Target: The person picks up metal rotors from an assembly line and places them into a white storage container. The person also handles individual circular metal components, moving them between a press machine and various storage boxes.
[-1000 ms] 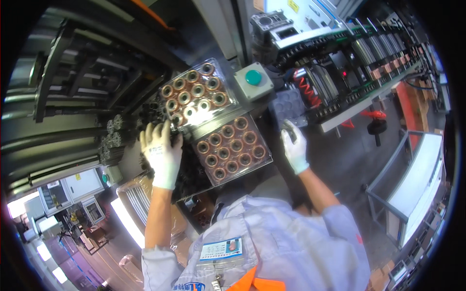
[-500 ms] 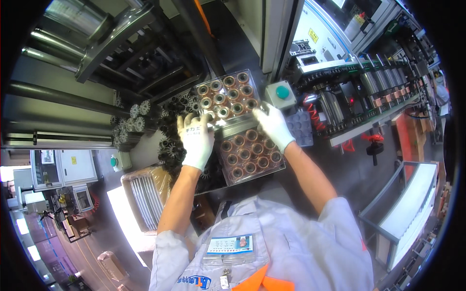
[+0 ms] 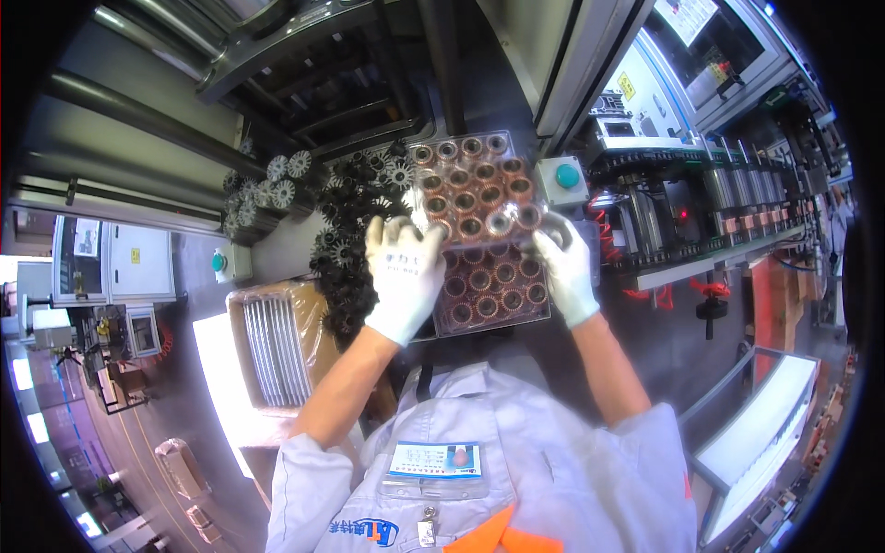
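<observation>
A clear plastic tray [image 3: 472, 242] of copper, toothed commutator rings [image 3: 490, 194] is raised between my two white-gloved hands. My left hand [image 3: 406, 272] is closed on its near left corner, fingertips curled over the edge. At the near right corner my right hand [image 3: 567, 263] pinches the rim, its thumb and fingers partly hidden. Below and nearer to me lies another clear tray [image 3: 493, 324] with more copper rings, partly covered by the raised one. Beyond it, a further row of rings [image 3: 472, 147] shows in a tray at the back.
Dark star-shaped rotor cores [image 3: 346, 249] crowd the table left of the trays. A green push-button box [image 3: 563, 180] stands at the right, a press [image 3: 313, 55] behind. A carton of silvery plates [image 3: 277, 346] is at lower left, and a conveyor line [image 3: 710, 244] runs at right.
Both hands have brought the held tray nearer to me, over the front tray. Rings behind it have come into view. The head view has shifted somewhat.
</observation>
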Motion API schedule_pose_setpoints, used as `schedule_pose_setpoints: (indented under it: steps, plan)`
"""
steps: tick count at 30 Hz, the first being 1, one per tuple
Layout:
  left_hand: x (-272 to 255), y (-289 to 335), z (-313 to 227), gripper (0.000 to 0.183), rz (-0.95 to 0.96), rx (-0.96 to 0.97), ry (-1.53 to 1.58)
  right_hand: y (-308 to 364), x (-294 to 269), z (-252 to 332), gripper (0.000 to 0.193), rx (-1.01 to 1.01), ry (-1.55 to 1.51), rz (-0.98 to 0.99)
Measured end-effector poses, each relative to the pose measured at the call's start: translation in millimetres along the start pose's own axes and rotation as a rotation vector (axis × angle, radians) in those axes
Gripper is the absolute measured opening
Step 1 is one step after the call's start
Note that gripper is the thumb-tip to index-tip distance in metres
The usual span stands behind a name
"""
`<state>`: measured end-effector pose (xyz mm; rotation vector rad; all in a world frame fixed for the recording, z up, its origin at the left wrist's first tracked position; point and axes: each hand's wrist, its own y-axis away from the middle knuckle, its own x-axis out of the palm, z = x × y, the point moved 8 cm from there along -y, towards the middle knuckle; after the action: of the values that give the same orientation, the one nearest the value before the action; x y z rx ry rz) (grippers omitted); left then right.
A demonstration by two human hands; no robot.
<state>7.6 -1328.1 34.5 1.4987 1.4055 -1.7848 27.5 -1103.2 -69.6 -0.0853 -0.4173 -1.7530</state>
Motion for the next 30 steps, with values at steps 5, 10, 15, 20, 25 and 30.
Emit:
schedule_pose_setpoints:
  steps: [5,10,15,20,25,30]
  plan:
    - [-10,39,-29,0.036,0.051,-0.046,0.045,47,-26,-15,0.040,0.012,0.057,-0.015]
    - [5,83,-47,0.034,0.145,-0.066,0.049,79,-43,-27,0.041,0.075,0.091,0.008]
    - [26,101,-44,0.025,0.267,-0.192,0.031,77,-47,-25,0.042,-0.040,0.697,0.062]
    - [34,91,-46,0.021,0.351,-0.152,0.007,73,-59,0,0.048,-0.298,1.112,0.068]
    - [25,96,-38,0.021,0.131,-0.156,0.023,76,-3,65,0.044,-0.508,1.062,0.070]
    - [-26,127,-37,0.034,-0.157,-0.230,0.017,124,165,95,0.041,-0.778,0.754,0.536]
